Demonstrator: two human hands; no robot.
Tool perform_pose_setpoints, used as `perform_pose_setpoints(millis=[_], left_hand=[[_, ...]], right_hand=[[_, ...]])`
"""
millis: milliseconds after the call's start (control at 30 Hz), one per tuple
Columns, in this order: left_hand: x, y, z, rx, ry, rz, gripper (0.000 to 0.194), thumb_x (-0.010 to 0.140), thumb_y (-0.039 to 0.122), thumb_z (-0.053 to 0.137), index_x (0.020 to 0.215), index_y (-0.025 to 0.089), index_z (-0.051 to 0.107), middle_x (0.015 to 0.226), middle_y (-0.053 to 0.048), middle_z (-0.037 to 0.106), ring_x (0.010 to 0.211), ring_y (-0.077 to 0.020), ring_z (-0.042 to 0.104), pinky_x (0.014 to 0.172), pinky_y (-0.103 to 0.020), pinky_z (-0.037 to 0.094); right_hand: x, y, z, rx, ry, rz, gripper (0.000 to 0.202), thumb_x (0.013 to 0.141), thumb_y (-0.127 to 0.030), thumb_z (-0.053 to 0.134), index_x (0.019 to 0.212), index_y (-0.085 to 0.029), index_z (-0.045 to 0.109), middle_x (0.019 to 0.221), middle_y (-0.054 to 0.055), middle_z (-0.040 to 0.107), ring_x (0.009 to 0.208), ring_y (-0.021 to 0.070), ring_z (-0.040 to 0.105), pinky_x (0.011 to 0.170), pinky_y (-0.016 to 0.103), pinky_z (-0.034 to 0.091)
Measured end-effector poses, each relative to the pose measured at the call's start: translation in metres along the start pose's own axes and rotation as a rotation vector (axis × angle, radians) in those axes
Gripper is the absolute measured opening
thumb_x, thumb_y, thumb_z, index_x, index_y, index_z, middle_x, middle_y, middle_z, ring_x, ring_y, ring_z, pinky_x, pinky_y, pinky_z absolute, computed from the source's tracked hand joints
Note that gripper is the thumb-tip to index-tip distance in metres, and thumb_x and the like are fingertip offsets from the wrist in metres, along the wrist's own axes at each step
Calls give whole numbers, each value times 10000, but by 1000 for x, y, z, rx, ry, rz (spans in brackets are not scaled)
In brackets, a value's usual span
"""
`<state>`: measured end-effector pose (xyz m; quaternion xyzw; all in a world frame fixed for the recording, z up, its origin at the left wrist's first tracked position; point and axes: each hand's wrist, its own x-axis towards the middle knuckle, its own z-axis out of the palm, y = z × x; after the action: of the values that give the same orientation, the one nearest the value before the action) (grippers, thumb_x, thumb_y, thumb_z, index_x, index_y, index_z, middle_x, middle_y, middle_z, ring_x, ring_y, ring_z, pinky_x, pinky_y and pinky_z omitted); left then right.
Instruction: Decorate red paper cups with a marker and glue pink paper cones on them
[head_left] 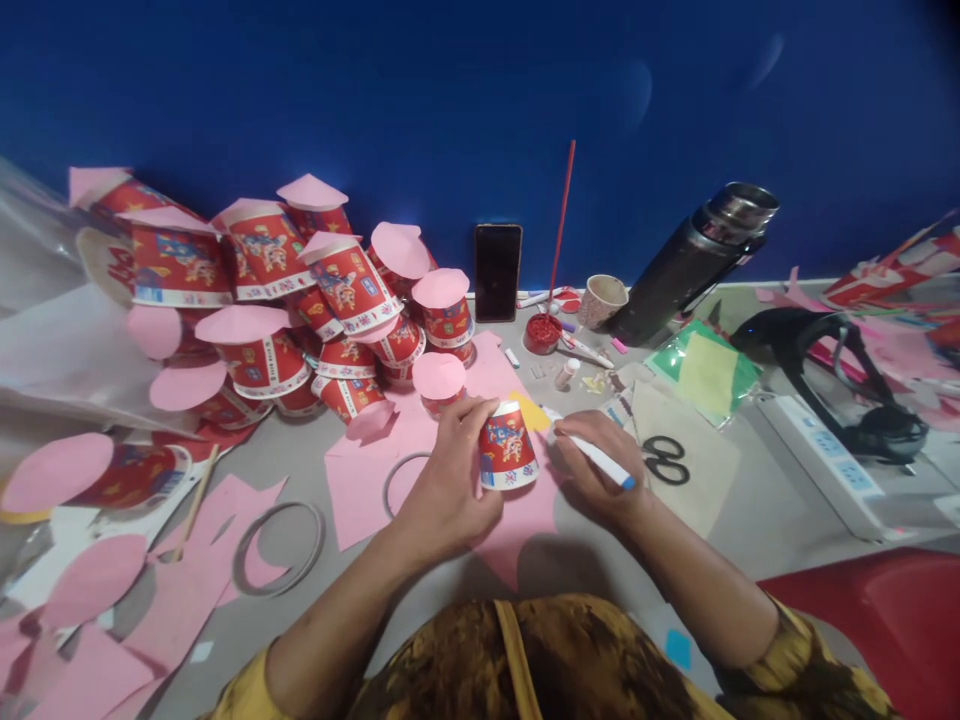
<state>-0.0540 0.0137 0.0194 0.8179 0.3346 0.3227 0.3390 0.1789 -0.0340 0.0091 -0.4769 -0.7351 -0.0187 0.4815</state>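
My left hand (461, 468) is closed around the side of a red paper cup (508, 448), printed with a colourful figure. The cup is upside down, its wide rim low and its narrow base up. To its right, my right hand (596, 462) pinches a white marker (600, 458) with a blue end, its other end pointing toward the cup. Whether the marker touches the cup I cannot tell. Beneath both hands lies pink paper (517, 535) with a yellow piece (529, 410) on it. A red cup with a pink paper disc (439, 377) stands just behind my left hand.
Several red cups with pink paper tops (259, 345) are piled at the left. A phone (498, 272) leans on the blue wall. Farther right are a dark flask (682, 265), a paper cup (602, 300), scissors (666, 460) and a black headset (847, 390). A tape ring (319, 550) lies left.
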Motion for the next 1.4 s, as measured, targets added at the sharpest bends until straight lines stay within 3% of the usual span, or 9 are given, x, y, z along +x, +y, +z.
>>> perform_pose_setpoints(millis=[300, 433, 600, 733, 933, 1100, 1267, 1333, 1400], left_hand=[[-2, 1, 2, -226, -1, -141, 932, 697, 44, 614, 1554, 327, 382, 1583, -105, 409, 1539, -344, 402, 1221, -555, 461], [-2, 3, 0, -227, 24, -172, 921, 719, 39, 609, 1562, 331, 378, 1650, -100, 384, 1563, -337, 389, 1255, -557, 419], [5, 12, -5, -199, 123, -165, 819, 812, 137, 686, 1553, 299, 377, 1618, -121, 429, 1495, -322, 481, 1245, -539, 436], [11, 14, 0, -105, 192, -172, 791, 798, 241, 787, 1498, 287, 422, 1522, -130, 482, 1405, -338, 551, 1191, -564, 485], [12, 10, 13, -234, 159, -220, 814, 793, 194, 750, 1512, 277, 378, 1558, -140, 472, 1459, -336, 529, 1181, -539, 516], [11, 5, 17, -372, 118, -263, 834, 812, 155, 701, 1557, 277, 350, 1659, -146, 416, 1541, -335, 453, 1245, -530, 456], [6, 1, 21, -365, 107, -265, 841, 846, 160, 682, 1592, 276, 311, 1687, -156, 385, 1517, -332, 487, 1216, -507, 492], [3, -2, 21, -299, 119, -243, 852, 822, 164, 695, 1583, 272, 329, 1653, -158, 413, 1495, -349, 500, 1205, -536, 491], [1, -3, 20, -209, 126, -205, 869, 780, 167, 715, 1567, 266, 361, 1606, -155, 445, 1481, -372, 493, 1204, -577, 470]], right_hand=[[1, 4, 2, -22, -3, 63, 290, 987, -107, 594, 1250, -222, 635, 1039, 105, 753, 955, 253, 721, 843, 403, 601], [2, 8, -9, -104, -225, 94, 371, 988, -145, 585, 1351, -217, 602, 1189, 139, 727, 1100, 278, 694, 918, 425, 602], [6, 24, -20, -205, -575, 74, 637, 825, -34, 609, 1435, -218, 581, 1318, 150, 661, 1179, 286, 650, 906, 387, 602], [6, 33, -9, -260, -684, 66, 726, 769, 14, 601, 1453, -226, 564, 1296, 132, 659, 1152, 279, 633, 883, 363, 585], [-1, 40, -1, -259, -663, 9, 572, 870, 19, 568, 1398, -197, 611, 1249, 137, 683, 1084, 280, 607, 930, 395, 538], [-7, 44, -3, -323, -656, 49, 543, 950, -26, 549, 1459, -211, 591, 1312, 146, 682, 1114, 299, 579, 951, 425, 504], [-9, 48, -2, -313, -691, 50, 508, 931, -23, 575, 1395, -216, 654, 1262, 134, 698, 1052, 292, 584, 909, 419, 509], [-10, 49, -1, -271, -617, 46, 496, 918, 2, 553, 1337, -227, 689, 1238, 128, 701, 1009, 278, 592, 871, 406, 522], [-11, 49, -1, -166, -465, 45, 480, 928, -3, 526, 1315, -235, 691, 1207, 123, 706, 999, 267, 610, 860, 401, 540]])
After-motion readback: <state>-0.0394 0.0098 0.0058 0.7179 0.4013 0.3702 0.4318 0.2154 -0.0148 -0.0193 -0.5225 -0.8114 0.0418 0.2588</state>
